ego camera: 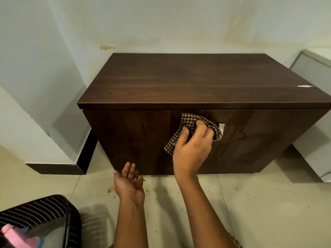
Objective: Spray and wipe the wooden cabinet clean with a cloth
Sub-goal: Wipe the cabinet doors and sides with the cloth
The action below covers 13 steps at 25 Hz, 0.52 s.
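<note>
Pressing checked cloth (194, 130) against cabinet (188, 81) front beside the handle (221, 126), right hand (192, 149) clenched around it; cloth hanging diagonally down-left. Left hand (129, 185) spread, palm up, near floor.

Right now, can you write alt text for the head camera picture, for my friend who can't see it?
A person's right hand presses a checked cloth against the front of a dark wooden cabinet, beside its silver handle. The left hand hovers open and empty above the speckled tile floor. A black basket with a pink-topped bottle sits at lower left.
</note>
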### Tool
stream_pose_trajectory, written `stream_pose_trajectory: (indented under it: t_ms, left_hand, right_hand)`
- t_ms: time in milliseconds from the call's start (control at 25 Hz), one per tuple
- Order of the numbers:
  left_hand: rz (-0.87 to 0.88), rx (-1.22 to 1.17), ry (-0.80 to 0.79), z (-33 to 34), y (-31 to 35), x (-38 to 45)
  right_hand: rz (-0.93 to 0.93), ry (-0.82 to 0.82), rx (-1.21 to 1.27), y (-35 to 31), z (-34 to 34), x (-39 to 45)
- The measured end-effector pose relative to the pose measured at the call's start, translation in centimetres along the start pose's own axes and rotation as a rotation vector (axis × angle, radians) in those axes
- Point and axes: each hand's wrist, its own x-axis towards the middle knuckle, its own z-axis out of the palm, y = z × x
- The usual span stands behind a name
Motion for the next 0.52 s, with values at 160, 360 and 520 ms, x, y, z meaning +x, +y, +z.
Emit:
stream_pose_trajectory:
  t_ms: [160, 360, 520]
  left_hand:
    - [-0.025, 0.006, 0.005, -0.1, -0.9, 0.4]
    - [-0.03, 0.021, 0.009, -0.3, -1.4, 0.4]
    - [-0.021, -0.003, 0.03, -0.9, -0.4, 0.8]
  right_hand:
    - [-0.228, -0.032, -0.134, 1.5, -0.1, 0.6]
    - [-0.145, -0.025, 0.056, 3.5, 1.0, -1.4]
    - [0.004, -0.162, 0.047, 6.0, 1.1, -4.6]
